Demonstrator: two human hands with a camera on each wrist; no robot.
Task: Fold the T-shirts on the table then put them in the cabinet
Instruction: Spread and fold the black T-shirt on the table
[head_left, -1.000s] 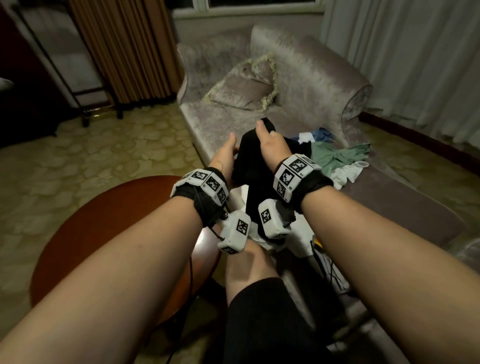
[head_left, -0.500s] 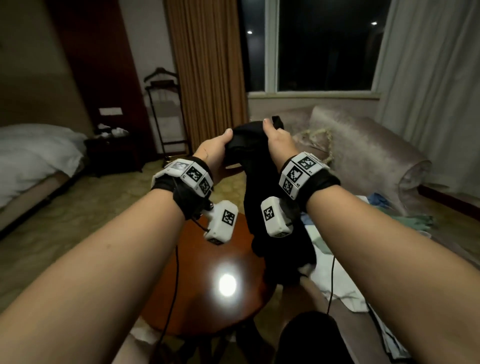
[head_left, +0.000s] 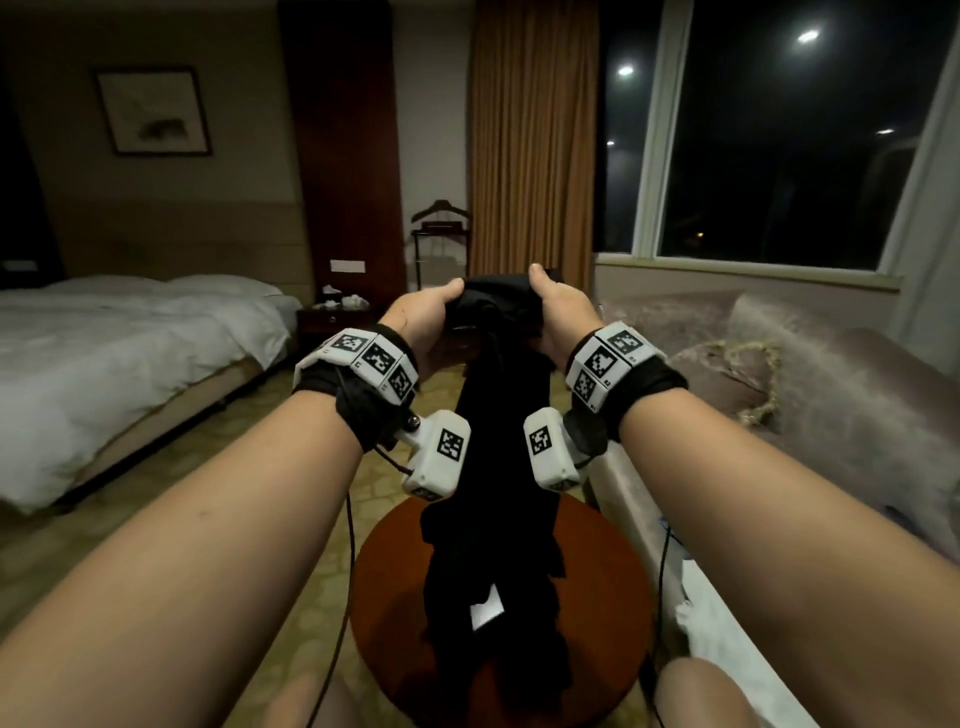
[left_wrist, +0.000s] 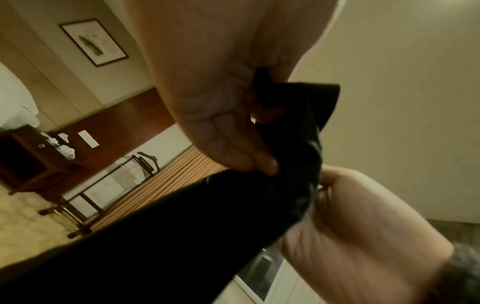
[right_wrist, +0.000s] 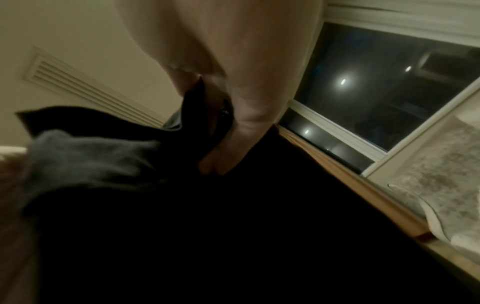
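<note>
Both hands are clamped on a black T-shirt (head_left: 498, 457): the left hand (head_left: 423, 322) and the right hand (head_left: 558, 312) are held close together at chest height, thumbs on top and fingers (left_wrist: 244, 152) curled under a bunched upper edge of the cloth. From the left wrist view the fabric is seen pinched between thumb and fingers, with the right palm just beside it. From the right wrist view the curled fingers (right_wrist: 221, 162) are seen sunk into dark cloth that fills most of the picture.

The shirt is hung down in a narrow, crumpled column between the two forearms, and its lower part is gathered over a round red-brown table (head_left: 613, 582); whether it is resting on the tabletop cannot be told. A small white patch (head_left: 485, 608) is shown on the lower cloth.

A dim bedroom is seen around the table. A bed (head_left: 119, 353) with white covers is placed at the left, a dark nightstand (head_left: 332, 317) beside it, and a framed picture (head_left: 153, 111) is hung above. A valet stand (head_left: 441, 228) and a tan curtain (head_left: 532, 135) are set behind the hands. A dark window (head_left: 795, 135) with reflected lights is at the right, above a pale velvet sofa (head_left: 852, 395). White cloth (head_left: 727, 639) is laid on the sofa's near edge, close to the table.
</note>
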